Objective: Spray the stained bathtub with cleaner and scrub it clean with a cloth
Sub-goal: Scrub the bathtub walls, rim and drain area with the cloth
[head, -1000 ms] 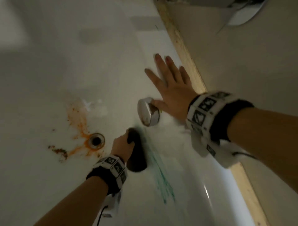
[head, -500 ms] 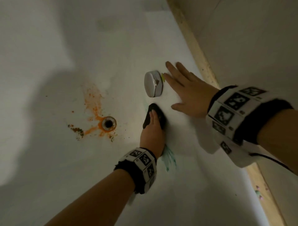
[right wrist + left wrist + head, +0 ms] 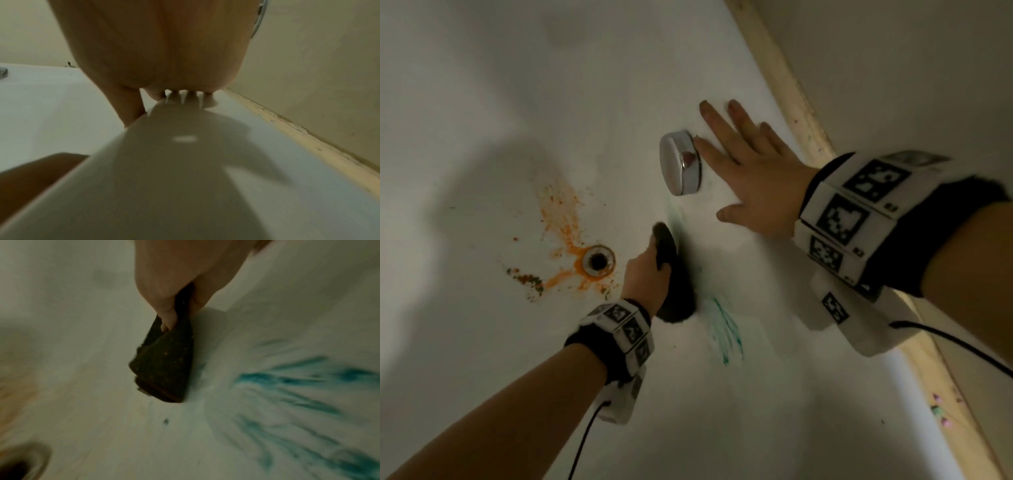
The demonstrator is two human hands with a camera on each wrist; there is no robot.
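My left hand (image 3: 645, 274) grips a dark folded cloth (image 3: 671, 274) and presses it against the white bathtub (image 3: 482, 102) wall, right of the drain (image 3: 598, 260). In the left wrist view the cloth (image 3: 166, 366) hangs from my fingers (image 3: 168, 316), beside teal streaks (image 3: 298, 386). The same teal smear (image 3: 726, 332) lies just below the cloth in the head view. Orange and brown stains (image 3: 561, 219) spread around the drain. My right hand (image 3: 750, 171) lies flat with spread fingers on the tub rim (image 3: 185, 162), next to the chrome overflow knob (image 3: 681, 168).
A yellowish caulk strip (image 3: 791, 89) runs along the tub's edge where it meets the beige wall (image 3: 911, 68). A black cable (image 3: 945, 342) trails from my right wrist band. Small coloured specks (image 3: 941, 411) lie on the strip at lower right.
My left hand has slid the cloth back down from just under the chrome knob toward the teal smear. My right hand stays flat beside the knob.
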